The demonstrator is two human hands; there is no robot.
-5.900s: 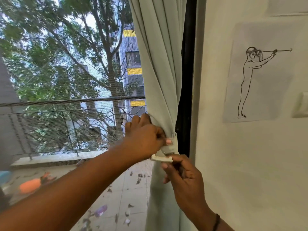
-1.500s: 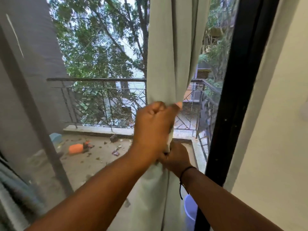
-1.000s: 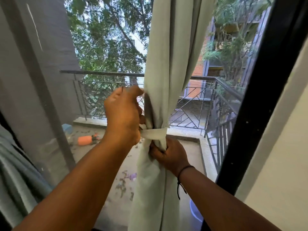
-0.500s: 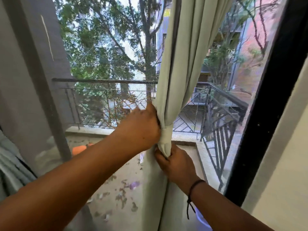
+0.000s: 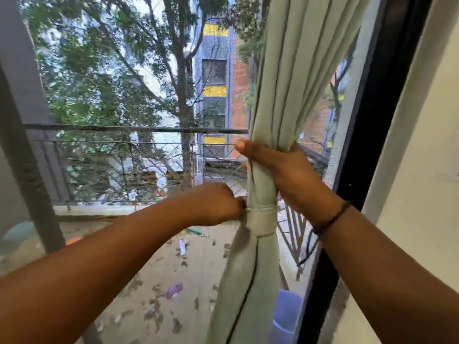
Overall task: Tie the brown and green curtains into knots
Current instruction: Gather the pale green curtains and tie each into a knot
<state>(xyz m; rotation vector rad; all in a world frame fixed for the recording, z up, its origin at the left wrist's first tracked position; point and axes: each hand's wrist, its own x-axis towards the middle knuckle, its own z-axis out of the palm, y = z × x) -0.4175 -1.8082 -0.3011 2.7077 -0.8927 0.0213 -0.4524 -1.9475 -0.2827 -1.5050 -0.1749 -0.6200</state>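
Note:
The pale green curtain [image 5: 293, 78] hangs gathered in front of the window, cinched at mid-height by a wrapped band of its own cloth [image 5: 260, 217]. My right hand [image 5: 283, 167] grips the bunched curtain just above that band, thumb pointing left. My left hand [image 5: 218, 204] is curled at the band's left side and pinches the cloth there. Below the band the curtain falls loose toward the floor. No brown curtain shows in this view.
A black window frame [image 5: 372, 135] rises to the right of the curtain, with a cream wall [image 5: 427, 170] beyond it. Behind the mesh lie a balcony railing [image 5: 129, 130], a littered balcony floor, a blue bucket [image 5: 285, 316] and trees.
My right hand has moved from under the band to above it and now grips the gathered curtain. My left hand dropped to the band's left side. The wrap sits lower and tighter.

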